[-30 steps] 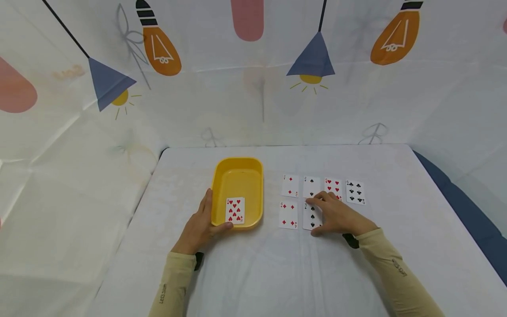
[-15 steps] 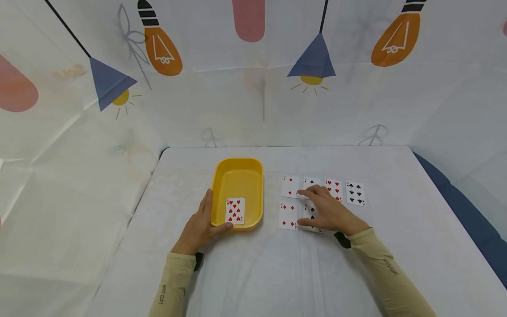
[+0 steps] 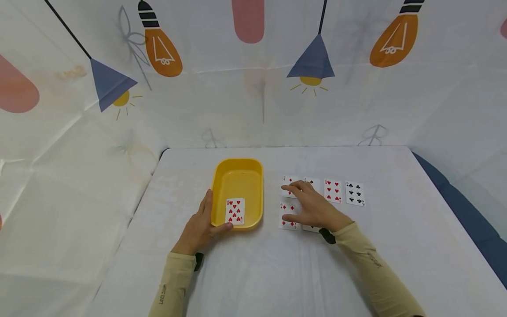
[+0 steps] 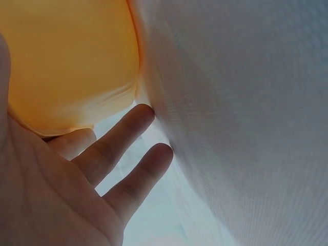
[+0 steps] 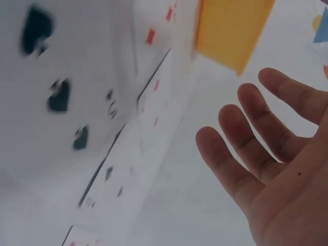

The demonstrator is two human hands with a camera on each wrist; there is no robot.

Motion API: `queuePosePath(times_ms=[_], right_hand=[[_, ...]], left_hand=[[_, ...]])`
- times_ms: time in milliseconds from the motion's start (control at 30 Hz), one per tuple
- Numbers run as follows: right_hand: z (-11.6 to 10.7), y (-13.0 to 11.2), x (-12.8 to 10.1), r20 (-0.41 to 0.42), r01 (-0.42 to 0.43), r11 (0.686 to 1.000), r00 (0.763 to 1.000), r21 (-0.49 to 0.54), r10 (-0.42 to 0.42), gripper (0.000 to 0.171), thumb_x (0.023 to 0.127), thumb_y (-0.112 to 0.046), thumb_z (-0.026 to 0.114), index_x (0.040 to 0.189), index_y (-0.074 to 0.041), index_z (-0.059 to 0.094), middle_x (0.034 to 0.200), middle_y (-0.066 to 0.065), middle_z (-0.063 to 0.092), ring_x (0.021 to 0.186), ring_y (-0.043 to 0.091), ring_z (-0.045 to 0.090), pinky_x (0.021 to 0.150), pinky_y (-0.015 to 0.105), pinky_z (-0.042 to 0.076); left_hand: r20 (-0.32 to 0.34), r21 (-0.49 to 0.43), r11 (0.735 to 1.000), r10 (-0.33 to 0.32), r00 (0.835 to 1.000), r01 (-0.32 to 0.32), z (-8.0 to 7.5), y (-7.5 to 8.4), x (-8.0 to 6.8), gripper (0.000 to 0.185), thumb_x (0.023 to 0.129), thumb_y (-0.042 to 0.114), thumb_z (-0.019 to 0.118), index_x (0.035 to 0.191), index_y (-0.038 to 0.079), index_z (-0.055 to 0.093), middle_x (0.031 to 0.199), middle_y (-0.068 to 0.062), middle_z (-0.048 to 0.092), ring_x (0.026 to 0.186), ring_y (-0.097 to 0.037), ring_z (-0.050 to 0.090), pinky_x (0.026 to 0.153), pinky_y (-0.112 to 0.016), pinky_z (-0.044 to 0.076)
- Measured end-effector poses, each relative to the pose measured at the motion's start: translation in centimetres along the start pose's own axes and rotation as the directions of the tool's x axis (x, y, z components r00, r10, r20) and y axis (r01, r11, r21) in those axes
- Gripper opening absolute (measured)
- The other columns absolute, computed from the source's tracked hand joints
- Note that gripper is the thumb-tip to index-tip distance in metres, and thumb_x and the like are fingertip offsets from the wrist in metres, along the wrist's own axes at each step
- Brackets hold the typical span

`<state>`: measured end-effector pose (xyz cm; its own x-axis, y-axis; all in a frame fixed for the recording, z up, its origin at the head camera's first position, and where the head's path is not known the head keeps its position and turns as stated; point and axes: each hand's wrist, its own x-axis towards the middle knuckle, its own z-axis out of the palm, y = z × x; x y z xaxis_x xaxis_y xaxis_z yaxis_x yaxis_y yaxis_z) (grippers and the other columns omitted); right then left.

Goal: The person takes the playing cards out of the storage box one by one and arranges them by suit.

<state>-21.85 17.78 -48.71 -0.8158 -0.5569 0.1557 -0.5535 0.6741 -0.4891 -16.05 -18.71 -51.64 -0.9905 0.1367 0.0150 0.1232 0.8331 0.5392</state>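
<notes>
My left hand [image 3: 200, 224] rests at the near left corner of a yellow tray [image 3: 259, 193], thumb at its front rim and straight fingers along the outer wall. In the left wrist view, two fingers [image 4: 128, 133] spread below the tray's side. A hearts playing card [image 3: 235, 210] lies inside the tray. My right hand [image 3: 317, 210] hovers over the left cards, fingers apart, holding nothing. It partly covers the two of diamonds [image 3: 287, 178], the four of diamonds [image 3: 283, 223] and a spade card [image 3: 313, 179] behind. A nearer spade card [image 3: 310, 228] is mostly hidden under it.
Right of the hand lie a hearts card [image 3: 332, 191] and the six of clubs [image 3: 355, 193]. All rest on a white cloth-covered table [image 3: 253, 273]. A printed white sheet [image 3: 222, 105] hangs behind the table.
My right hand has moved left from the nearer spade card to above the diamond cards, uncovering the hearts card. The left hand and the tray have stayed in place.
</notes>
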Motion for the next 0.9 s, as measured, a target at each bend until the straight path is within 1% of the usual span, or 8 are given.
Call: queuePosePath(times_ms=[100, 167, 300, 467, 633, 733, 900], right_hand=[[0.3, -0.8, 0.6, 0.006, 0.015, 1.000, 1.000, 0.015, -0.015, 0.079, 0.082, -0.051, 0.081, 0.148, -0.019, 0.051, 0.141, 0.004, 0.047, 0.129, 0.021, 0.043, 0.097, 0.043, 0.051], [0.5, -1.3, 1.0, 0.015, 0.027, 0.999, 1.000, 0.029, -0.028, 0.079, 0.083, -0.053, 0.080, 0.148, -0.019, 0.051, 0.141, 0.004, 0.047, 0.129, 0.021, 0.043, 0.098, 0.043, 0.050], [1.1, -2.3, 1.9, 0.018, 0.074, 0.997, 0.997, 0.028, -0.075, 0.078, 0.084, -0.053, 0.079, 0.147, -0.017, 0.052, 0.139, 0.003, 0.049, 0.127, 0.018, 0.045, 0.098, 0.038, 0.050], [1.9, -3.4, 2.8, -0.010, 0.152, 0.988, 0.988, 0.017, -0.151, 0.074, 0.085, -0.049, 0.079, 0.145, -0.013, 0.055, 0.137, 0.004, 0.052, 0.123, 0.019, 0.048, 0.099, 0.037, 0.050], [2.7, -4.4, 3.7, -0.047, 0.203, 0.979, 0.978, 0.009, -0.203, 0.072, 0.089, -0.045, 0.077, 0.147, -0.011, 0.052, 0.142, 0.008, 0.050, 0.129, 0.022, 0.048, 0.105, 0.040, 0.046], [2.9, -5.0, 4.2, -0.054, 0.218, 0.976, 0.975, 0.019, -0.217, 0.073, 0.090, -0.042, 0.078, 0.149, -0.010, 0.050, 0.143, 0.010, 0.050, 0.129, 0.024, 0.048, 0.105, 0.040, 0.046], [3.2, -5.7, 5.0, -0.062, 0.253, 0.967, 0.966, 0.015, -0.251, 0.070, 0.090, -0.041, 0.078, 0.147, -0.010, 0.051, 0.141, 0.009, 0.050, 0.126, 0.023, 0.048, 0.100, 0.037, 0.049]], left_hand=[[0.001, -0.001, 1.000, -0.006, 1.000, 0.006, 0.0, 0.1, 0.0, 0.131, 0.077, 0.072, 0.073, 0.163, 0.011, -0.005, 0.168, -0.016, 0.014, 0.102, -0.041, 0.061, 0.104, -0.052, 0.045], [0.002, -0.005, 1.000, -0.008, 1.000, 0.008, 0.0, 0.1, -0.1, 0.132, 0.077, 0.073, 0.073, 0.163, 0.011, -0.005, 0.168, -0.016, 0.013, 0.105, -0.041, 0.060, 0.105, -0.053, 0.044], [0.001, -0.005, 1.000, -0.006, 1.000, 0.006, 0.0, 0.1, -0.1, 0.132, 0.077, 0.074, 0.071, 0.163, 0.012, -0.006, 0.168, -0.016, 0.012, 0.110, -0.042, 0.059, 0.107, -0.053, 0.042], [-0.002, -0.005, 1.000, 0.001, 1.000, -0.001, 0.0, 0.1, -0.1, 0.131, 0.078, 0.073, 0.072, 0.163, 0.011, -0.006, 0.168, -0.017, 0.012, 0.110, -0.043, 0.060, 0.107, -0.053, 0.042], [-0.001, -0.004, 1.000, 0.002, 1.000, -0.002, 0.0, 0.0, -0.1, 0.130, 0.078, 0.072, 0.072, 0.163, 0.011, -0.006, 0.168, -0.017, 0.012, 0.111, -0.044, 0.060, 0.106, -0.053, 0.043], [-0.001, -0.005, 1.000, 0.002, 1.000, -0.002, -0.1, 0.1, -0.1, 0.130, 0.079, 0.071, 0.073, 0.163, 0.011, -0.006, 0.168, -0.017, 0.012, 0.112, -0.044, 0.060, 0.106, -0.053, 0.043], [0.001, -0.010, 1.000, 0.009, 1.000, -0.009, -0.1, 0.2, -0.1, 0.129, 0.079, 0.070, 0.073, 0.163, 0.011, -0.006, 0.168, -0.017, 0.012, 0.110, -0.042, 0.060, 0.106, -0.053, 0.044]])
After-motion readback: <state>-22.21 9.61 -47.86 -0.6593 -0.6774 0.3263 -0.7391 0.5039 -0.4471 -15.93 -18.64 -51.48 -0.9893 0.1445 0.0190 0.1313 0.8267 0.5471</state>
